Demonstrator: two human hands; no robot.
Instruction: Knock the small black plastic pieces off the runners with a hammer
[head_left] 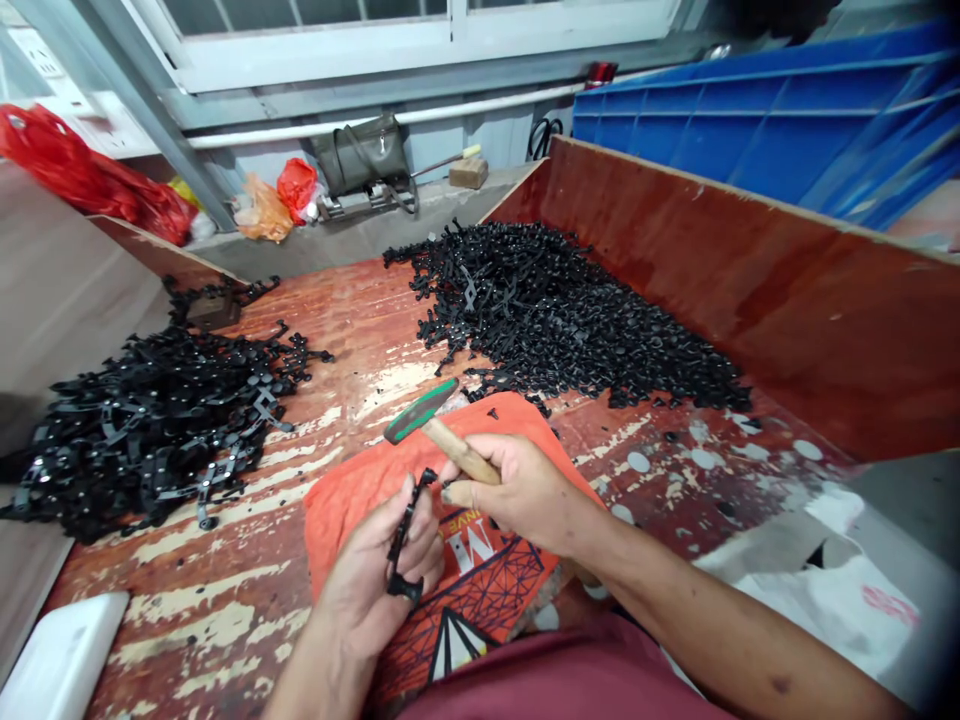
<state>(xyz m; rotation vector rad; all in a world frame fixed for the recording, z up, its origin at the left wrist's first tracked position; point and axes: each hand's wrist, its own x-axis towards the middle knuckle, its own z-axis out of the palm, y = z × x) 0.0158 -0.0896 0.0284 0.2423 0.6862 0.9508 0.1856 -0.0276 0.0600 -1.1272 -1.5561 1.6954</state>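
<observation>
My left hand is closed around a small black bracket-like part with rounded knobs at its ends. My right hand grips the wooden handle of a hammer, whose green-and-dark head points up and to the left. The fingertips of the right hand are close to the upper end of the black part; whether they touch it, I cannot tell. Both hands are above an orange cloth with printed lettering and line patterns. A tiny dark piece lies on the cloth's far part.
A large heap of black parts lies at the back right, and another pile at the left. Wooden boards wall the worktable. Beyond stand a blue crate and a dark green bag. A white plastic bag sits at the right.
</observation>
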